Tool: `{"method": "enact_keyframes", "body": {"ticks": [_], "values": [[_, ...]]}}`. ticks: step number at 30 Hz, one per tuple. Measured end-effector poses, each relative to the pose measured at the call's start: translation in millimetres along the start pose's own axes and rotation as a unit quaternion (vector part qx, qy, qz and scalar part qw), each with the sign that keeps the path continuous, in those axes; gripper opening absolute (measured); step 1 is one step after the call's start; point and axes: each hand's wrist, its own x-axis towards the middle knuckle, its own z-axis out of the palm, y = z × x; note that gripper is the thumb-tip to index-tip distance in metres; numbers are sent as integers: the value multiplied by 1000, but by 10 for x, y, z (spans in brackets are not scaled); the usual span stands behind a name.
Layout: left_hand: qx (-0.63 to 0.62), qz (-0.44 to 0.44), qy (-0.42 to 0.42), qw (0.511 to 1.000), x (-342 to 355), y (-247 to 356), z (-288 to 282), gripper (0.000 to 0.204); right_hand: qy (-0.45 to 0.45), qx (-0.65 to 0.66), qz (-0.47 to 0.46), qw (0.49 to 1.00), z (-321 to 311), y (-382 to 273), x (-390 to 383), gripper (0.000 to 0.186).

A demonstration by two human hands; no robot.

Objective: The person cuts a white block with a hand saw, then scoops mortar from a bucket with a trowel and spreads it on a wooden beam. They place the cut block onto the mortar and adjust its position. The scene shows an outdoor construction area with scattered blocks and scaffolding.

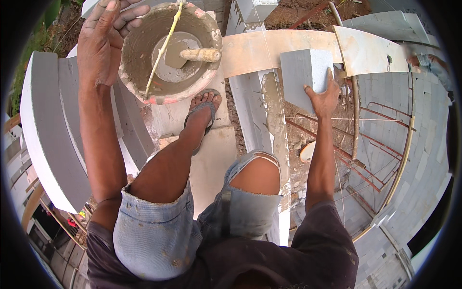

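Observation:
My right hand (321,95) grips a light grey block (303,79), thumb on the near side and a finger along its right face. Whether the block rests on something or hangs free, I cannot tell. At the upper left, my left hand (107,41) is raised beside a bucket (130,77), its fingers apart and nothing visible in them. Grey mortar coats the inside of the bucket, and a thin yellow-green handle (166,48) crosses its mouth. A trowel (199,55) with a mortar-smeared wooden grip lies in it.
Several large grey blocks (43,115) stand at the left. Between my legs and the right-hand drop runs a block wall (250,111) with wet mortar (274,106) along it. Pale planks (260,48) span the far side. Rusty scaffolding (346,159) stands below right.

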Motion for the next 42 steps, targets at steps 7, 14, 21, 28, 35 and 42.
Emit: {"method": "enact_keyframes", "body": {"ticks": [7, 14, 21, 28, 35, 42], "values": [[-20, 0, 40, 999, -124, -47, 133, 42, -36, -39, 1, 999, 231, 57, -817, 101], [-46, 45, 41, 997, -317, -23, 421, 26, -53, -35, -10, 998, 663, 72, -897, 100], [-9, 62, 41, 997, -385, 0, 428, 26, -22, -47, -40, 998, 924, 33, -932, 98], [6, 66, 30, 997, -421, -11, 346, 28, -77, -30, -70, 994, 920, -1, -840, 100], [49, -10, 34, 998, -285, -141, -85, 43, -42, -80, -77, 993, 961, 30, -888, 99], [56, -24, 28, 998, -245, -129, -53, 41, -113, -93, -51, 988, 812, -117, -854, 92]]}}
